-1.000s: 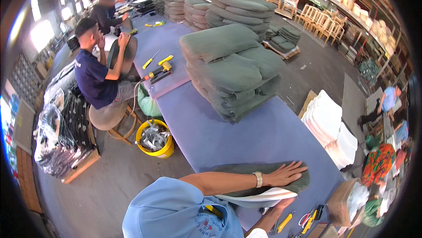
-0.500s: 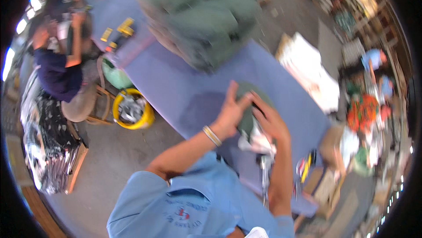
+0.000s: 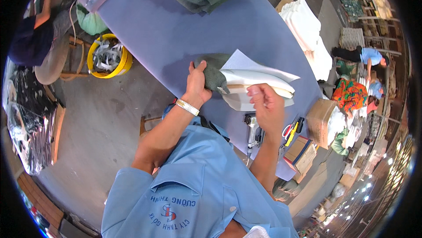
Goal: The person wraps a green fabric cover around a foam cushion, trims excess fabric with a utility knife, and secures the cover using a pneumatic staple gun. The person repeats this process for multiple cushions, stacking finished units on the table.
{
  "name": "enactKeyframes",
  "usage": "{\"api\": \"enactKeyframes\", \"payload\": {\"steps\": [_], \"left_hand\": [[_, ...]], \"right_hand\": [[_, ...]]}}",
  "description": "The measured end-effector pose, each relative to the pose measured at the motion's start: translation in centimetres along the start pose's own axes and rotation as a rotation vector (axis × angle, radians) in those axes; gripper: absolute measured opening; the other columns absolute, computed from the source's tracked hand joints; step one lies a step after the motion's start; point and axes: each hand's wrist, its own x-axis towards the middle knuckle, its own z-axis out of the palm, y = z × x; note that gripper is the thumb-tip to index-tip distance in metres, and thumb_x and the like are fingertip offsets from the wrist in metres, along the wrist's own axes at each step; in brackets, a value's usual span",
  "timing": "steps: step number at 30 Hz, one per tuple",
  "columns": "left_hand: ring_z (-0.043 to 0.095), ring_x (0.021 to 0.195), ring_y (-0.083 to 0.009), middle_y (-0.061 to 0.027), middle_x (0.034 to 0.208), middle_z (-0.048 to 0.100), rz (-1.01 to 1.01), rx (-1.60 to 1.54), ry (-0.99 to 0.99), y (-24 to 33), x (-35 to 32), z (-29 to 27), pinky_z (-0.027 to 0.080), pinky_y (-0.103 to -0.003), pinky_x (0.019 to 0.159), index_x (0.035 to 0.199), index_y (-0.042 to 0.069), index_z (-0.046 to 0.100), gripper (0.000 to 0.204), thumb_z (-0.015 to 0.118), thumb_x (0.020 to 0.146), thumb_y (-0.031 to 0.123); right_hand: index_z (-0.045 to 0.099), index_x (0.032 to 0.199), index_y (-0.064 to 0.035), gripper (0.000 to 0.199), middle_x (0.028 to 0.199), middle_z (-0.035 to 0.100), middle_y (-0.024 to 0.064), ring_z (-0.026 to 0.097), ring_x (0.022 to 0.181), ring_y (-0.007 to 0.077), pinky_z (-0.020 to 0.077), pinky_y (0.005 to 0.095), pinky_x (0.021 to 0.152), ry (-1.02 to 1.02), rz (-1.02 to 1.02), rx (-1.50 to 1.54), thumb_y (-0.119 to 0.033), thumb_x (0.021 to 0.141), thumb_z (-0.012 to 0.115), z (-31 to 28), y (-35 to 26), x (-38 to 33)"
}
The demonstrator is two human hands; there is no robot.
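Left hand (image 3: 199, 82) gripping, left forearm (image 3: 162, 137) slanted up rightward; right hand (image 3: 269, 108) apart from it, fingers (image 3: 255, 92) curled toward palm, right forearm (image 3: 267, 154) steeper.

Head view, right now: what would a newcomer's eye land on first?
Probably the fanned white layers over the blue table, with green cloth at their left end, gripped by the left hand; the right hand is in front of the layers. Next, the yellow bucket of scraps on the floor left of the table, and the orange patterned cloth at far right.
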Motion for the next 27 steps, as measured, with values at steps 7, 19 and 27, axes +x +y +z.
{"api": "enactKeyframes", "payload": {"steps": [7,19,27], "left_hand": [[0.063,0.119,-0.0307,-0.0112,0.137,0.057,-0.085,-0.082,0.062,-3.8,-2.4,-1.0,0.056,-0.054,0.098,0.152,0.022,0.034,0.045,0.048,0.11,0.028],[0.062,0.121,-0.0303,-0.018,0.139,0.059,-0.115,0.224,0.114,-9.3,-5.5,-6.5,0.05,-0.048,0.107,0.144,0.005,0.052,0.05,0.041,0.112,0.042],[0.066,0.119,-0.0376,-0.0195,0.136,0.065,1.176,1.269,-0.038,-9.8,-8.2,-10.1,0.055,-0.041,0.099,0.133,-0.002,0.063,0.052,0.08,0.086,0.012]], "right_hand": [[0.067,0.087,-0.0013,0.035,0.074,0.065,0.0108,0.062,0.064,0.0245,0.0491,0.0378,0.062,-0.184,0.039,-0.204,-0.035,0.096,0.073,3.0,2.2,-0.1],[0.064,0.081,-0.0001,0.032,0.078,0.059,0.0167,0.06,0.077,0.0371,0.046,0.0479,0.069,-0.3,-0.301,-0.223,-0.027,0.099,0.067,3.5,6.2,0.0],[0.063,0.078,0.0,0.034,0.076,0.057,0.015,0.058,0.075,0.0357,0.0443,0.0473,0.068,-0.318,-0.323,-0.226,-0.026,0.099,0.067,3.4,6.8,-0.1]]}}
